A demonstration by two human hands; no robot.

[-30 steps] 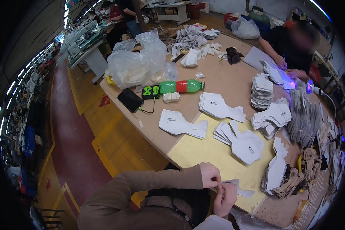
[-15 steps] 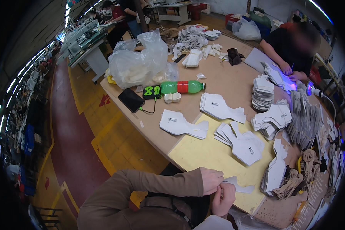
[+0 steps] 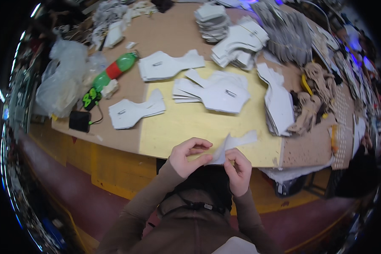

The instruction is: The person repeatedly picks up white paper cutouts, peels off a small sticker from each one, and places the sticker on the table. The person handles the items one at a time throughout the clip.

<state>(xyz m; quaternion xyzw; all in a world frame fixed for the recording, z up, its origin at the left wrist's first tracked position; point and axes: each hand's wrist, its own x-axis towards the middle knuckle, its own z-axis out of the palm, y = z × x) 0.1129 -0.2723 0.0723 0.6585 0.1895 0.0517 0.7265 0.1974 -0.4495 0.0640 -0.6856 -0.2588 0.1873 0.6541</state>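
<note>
At the near edge of the yellow sheet (image 3: 156, 139), my right hand (image 3: 239, 169) pinches a thin white cut piece (image 3: 243, 139) between thumb and fingers. The piece is bent, with one part standing up and its narrower end lying toward the right. My left hand (image 3: 190, 156) is just left of it, fingers curved and apart from the thumb. Its thumb tip comes close to the piece's lower edge; whether they touch I cannot tell. Beyond my hands lies a fanned stack of white cut pieces (image 3: 224, 95) with a small dark mark on top.
More white stacks lie at left (image 3: 131, 112), far left (image 3: 167, 65) and right (image 3: 278, 101). A green bottle (image 3: 125, 62), a black phone (image 3: 79, 121) and a plastic bag (image 3: 63, 80) are at the left. Beige strap bundles (image 3: 307, 110) and banded grey stacks (image 3: 283, 31) occupy the right.
The view has swung round to the right and down over the table. My hands, close together before, have moved apart, and the white piece is now bent upward between them.
</note>
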